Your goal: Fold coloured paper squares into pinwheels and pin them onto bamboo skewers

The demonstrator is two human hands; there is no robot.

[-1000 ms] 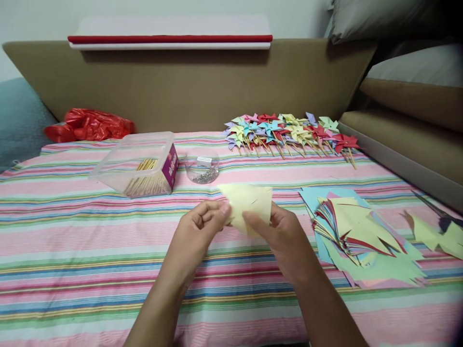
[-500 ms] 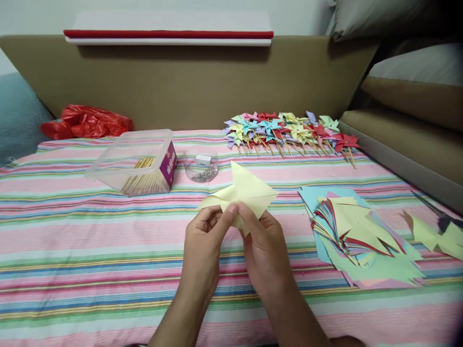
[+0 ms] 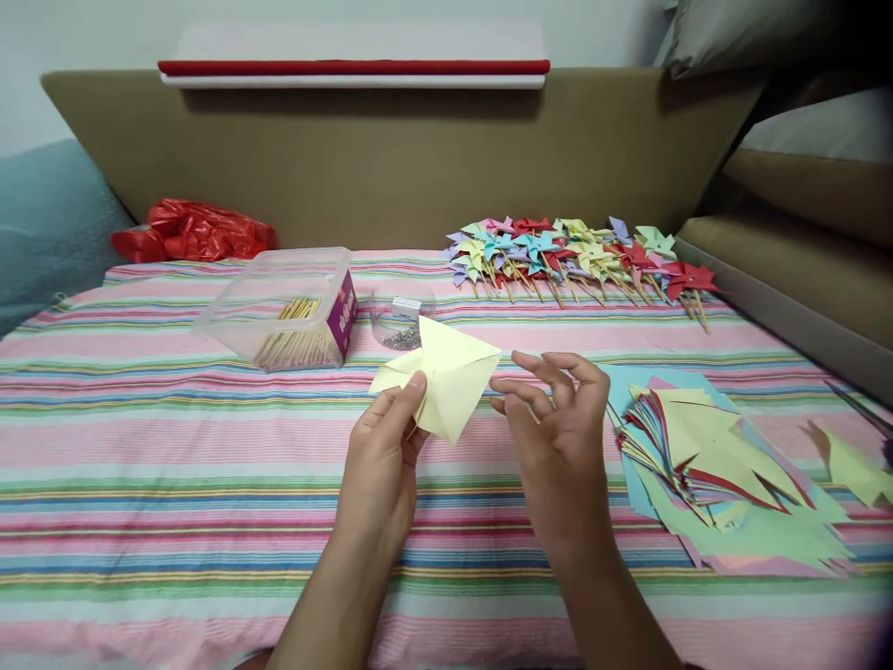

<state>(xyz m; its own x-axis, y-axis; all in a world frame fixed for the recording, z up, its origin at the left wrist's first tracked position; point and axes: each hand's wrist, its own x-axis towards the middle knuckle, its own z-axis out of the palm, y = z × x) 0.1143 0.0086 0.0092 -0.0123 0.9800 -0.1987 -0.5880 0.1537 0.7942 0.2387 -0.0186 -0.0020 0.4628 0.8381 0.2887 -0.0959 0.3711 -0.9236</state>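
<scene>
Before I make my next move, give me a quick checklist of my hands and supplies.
1. Left hand gripping the yellow paper: ok, pinched under the thumb.
2. Right hand free: ok, open beside the paper's edge.
3. Sticks at hand: ok, in the tub.
4. Metal bits in the dish: ok, partly blocked from view by the yellow paper.
5. Yellow paper's underside neat: cannot tell, it faces away.

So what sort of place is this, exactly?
Probably a room at home, used here for papercraft: cushions are stacked at the right, a striped cloth is spread out, and a batch of paper pinwheels lies at the back.
</scene>
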